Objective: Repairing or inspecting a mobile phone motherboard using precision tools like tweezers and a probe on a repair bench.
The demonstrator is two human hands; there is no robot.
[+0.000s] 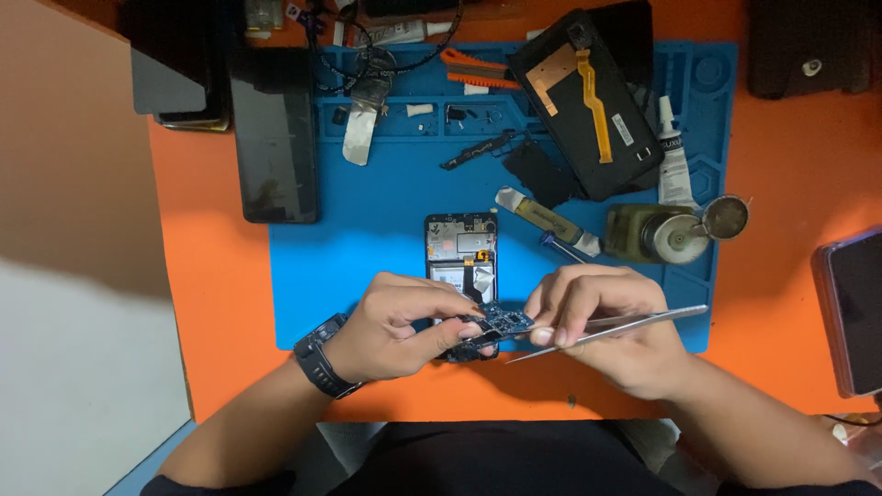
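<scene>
An orange table [211, 276] carries a blue rubber work mat [367, 239], strewn with parts across the frame's upper half. At lower centre, the left hand [395, 326] pinches a small blue circuit board [491, 326]; the right hand [597, 321] grips thin metal tweezers [634, 323].

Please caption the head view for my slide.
Left hand holds a circuit board, right hand holds tweezers, above a blue mat.

Head view. Left hand [395, 331] pinches a blue circuit board [496, 323]; right hand [602, 321] grips tweezers [634, 323] with tips at the board. Opened phone [461, 253] lies at 12 o'clock of the hands on a blue mat [386, 239]; a dark phone [274, 133] at 10 o'clock.
</scene>
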